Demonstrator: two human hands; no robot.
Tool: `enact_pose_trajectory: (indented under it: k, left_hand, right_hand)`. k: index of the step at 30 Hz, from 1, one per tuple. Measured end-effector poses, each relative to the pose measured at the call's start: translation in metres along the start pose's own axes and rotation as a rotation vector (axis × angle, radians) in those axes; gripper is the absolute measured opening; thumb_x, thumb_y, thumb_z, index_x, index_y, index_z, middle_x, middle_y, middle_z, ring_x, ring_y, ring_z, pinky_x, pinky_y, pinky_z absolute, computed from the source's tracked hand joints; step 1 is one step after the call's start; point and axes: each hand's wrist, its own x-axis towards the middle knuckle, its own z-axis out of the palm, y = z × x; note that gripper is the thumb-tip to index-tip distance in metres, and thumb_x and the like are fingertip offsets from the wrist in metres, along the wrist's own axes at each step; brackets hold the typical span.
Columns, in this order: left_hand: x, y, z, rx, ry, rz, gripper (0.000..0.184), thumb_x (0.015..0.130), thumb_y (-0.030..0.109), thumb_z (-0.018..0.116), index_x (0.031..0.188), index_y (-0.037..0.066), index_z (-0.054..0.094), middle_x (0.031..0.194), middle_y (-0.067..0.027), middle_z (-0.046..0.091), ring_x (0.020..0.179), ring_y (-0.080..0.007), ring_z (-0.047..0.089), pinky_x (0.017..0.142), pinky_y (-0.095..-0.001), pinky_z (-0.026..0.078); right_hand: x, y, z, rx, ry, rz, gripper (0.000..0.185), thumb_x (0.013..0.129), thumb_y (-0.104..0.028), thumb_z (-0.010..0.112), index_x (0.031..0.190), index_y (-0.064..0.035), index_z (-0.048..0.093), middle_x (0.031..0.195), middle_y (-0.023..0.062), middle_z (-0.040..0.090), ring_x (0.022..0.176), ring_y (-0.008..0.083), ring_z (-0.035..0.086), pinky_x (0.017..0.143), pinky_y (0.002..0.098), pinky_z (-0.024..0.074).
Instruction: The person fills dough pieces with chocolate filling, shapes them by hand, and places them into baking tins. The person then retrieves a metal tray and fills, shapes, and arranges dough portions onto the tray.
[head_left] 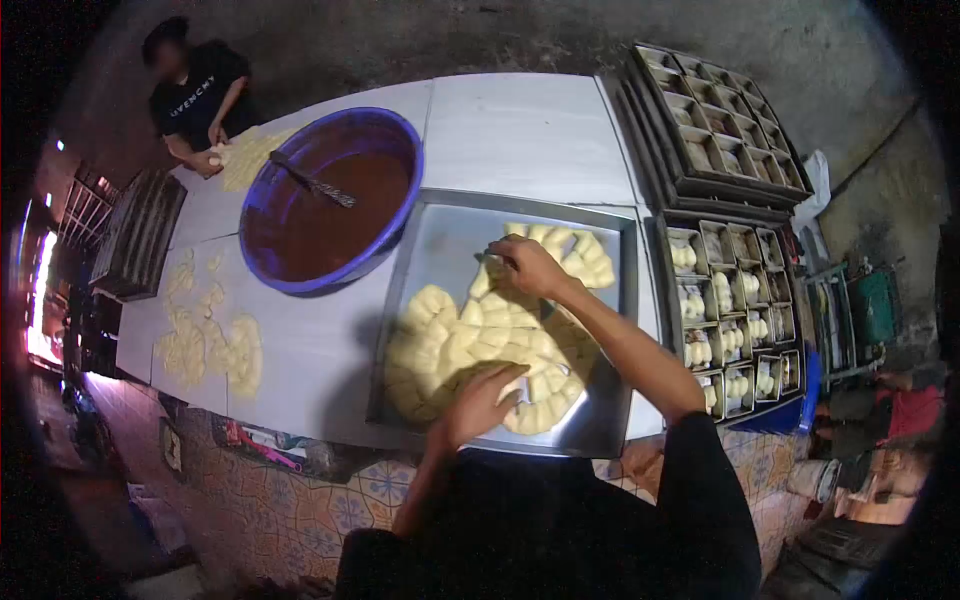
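Observation:
Pale yellow dough pieces (pixel 490 335) lie in curved, touching rows in a large shallow metal tray (pixel 625 250) before me. My right hand (pixel 532 268) reaches over the tray's upper half, its fingers bent and closed around a dough piece at the end of a row; the fingertips are partly hidden. Resting low on the dough is my left hand (pixel 482 408), with fingers stretched out flat and apart from the right hand. Another curved row of dough (pixel 585 262) sits at the tray's upper right.
A blue basin (pixel 418 150) of brown filling holds a slotted utensil (pixel 320 187). More dough (pixel 205 345) lies on the white table (pixel 530 130) at left. Baking moulds (pixel 725 300), some holding dough, and stacked moulds (pixel 715 125) stand at right. A co-worker (pixel 200 105) handles dough across the table.

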Motion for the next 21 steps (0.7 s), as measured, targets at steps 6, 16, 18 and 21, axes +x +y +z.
enact_pose_trajectory:
  k: [6,16,18,21]
  left_hand:
    - [-0.062,-0.023,-0.01,-0.238,0.09,-0.085,0.039,0.091,0.02,0.057,0.129,0.01,0.054,0.126,-0.0155,0.058,0.115,-0.0343,0.055,0.096,-0.0386,0.044]
    - [-0.045,-0.058,-0.043,-0.689,0.744,-0.077,0.038,0.095,0.011,0.052,0.13,-0.001,0.048,0.128,-0.0164,0.055,0.118,-0.0262,0.054,0.099,-0.0338,0.041]
    - [-0.046,-0.068,-0.056,0.104,0.529,-0.194,0.053,0.094,0.028,0.054,0.138,0.001,0.042,0.144,-0.0226,0.036,0.137,-0.0342,0.03,0.11,-0.0452,0.026]
    - [-0.053,-0.121,-0.02,0.346,0.403,-0.241,0.063,0.092,0.037,0.053,0.144,0.006,0.034,0.153,-0.0227,0.017,0.144,-0.0377,0.008,0.114,-0.0509,0.015]
  right_hand:
    - [0.042,0.016,0.053,-0.369,-0.183,0.042,0.023,0.074,-0.011,0.06,0.095,-0.0017,0.063,0.095,0.0207,0.063,0.093,0.0382,0.06,0.079,0.0449,0.05]
    - [0.014,-0.138,-0.018,0.987,0.202,0.107,0.031,0.09,-0.007,0.062,0.119,0.0015,0.054,0.112,0.0076,0.057,0.089,0.0122,0.058,0.076,0.0246,0.0488]
    - [-0.008,-0.148,0.012,0.864,0.169,0.165,0.035,0.086,-0.004,0.066,0.119,0.0021,0.054,0.113,0.0084,0.057,0.099,0.0155,0.06,0.083,0.0259,0.0496]
    - [-0.036,-0.133,0.059,0.753,0.193,0.43,0.043,0.085,-0.008,0.068,0.124,-0.0013,0.053,0.12,0.0091,0.054,0.096,0.0164,0.06,0.082,0.0255,0.0482]
